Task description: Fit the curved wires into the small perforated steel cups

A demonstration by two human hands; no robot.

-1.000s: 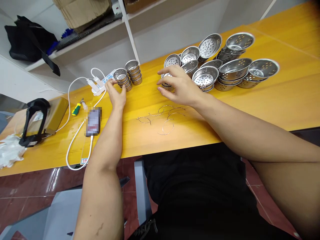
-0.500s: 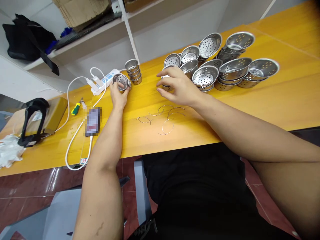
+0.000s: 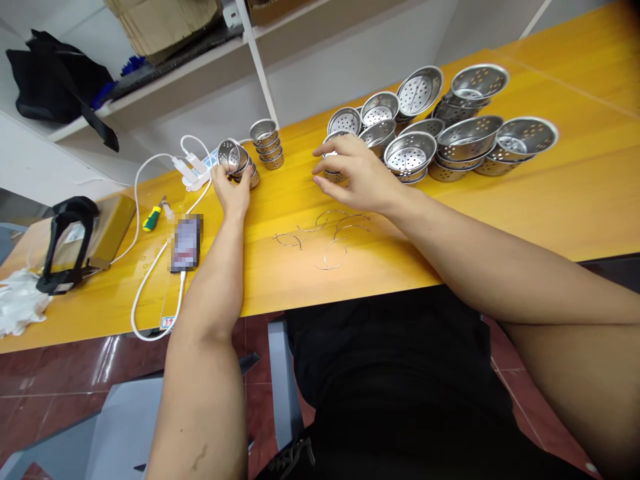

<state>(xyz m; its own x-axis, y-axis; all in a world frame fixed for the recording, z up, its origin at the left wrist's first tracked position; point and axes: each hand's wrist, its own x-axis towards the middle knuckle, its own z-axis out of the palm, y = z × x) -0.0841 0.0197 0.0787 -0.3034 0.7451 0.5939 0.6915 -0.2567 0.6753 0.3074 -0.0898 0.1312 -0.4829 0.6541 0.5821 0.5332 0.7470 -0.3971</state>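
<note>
At the left of the table, my left hand grips a small perforated metal cup, its thumb and fingers around the near side. The cup is tilted over a short stack of similar cups; whether it touches them I cannot tell. Just behind and to the right stands another upright stack. My right hand hovers with fingers apart and nothing in them, partly covering one perforated cup at the near left of a large group. Several thin wire rings lie on the table between my forearms.
Stacked perforated bowls fill the right rear of the table. On the left are a white power strip, a charging phone, a green-and-yellow screwdriver and a black strapped object.
My left hand has moved slightly left, and the cup in it has lifted and tilted away from the cups beneath. My right hand has stayed in place.
</note>
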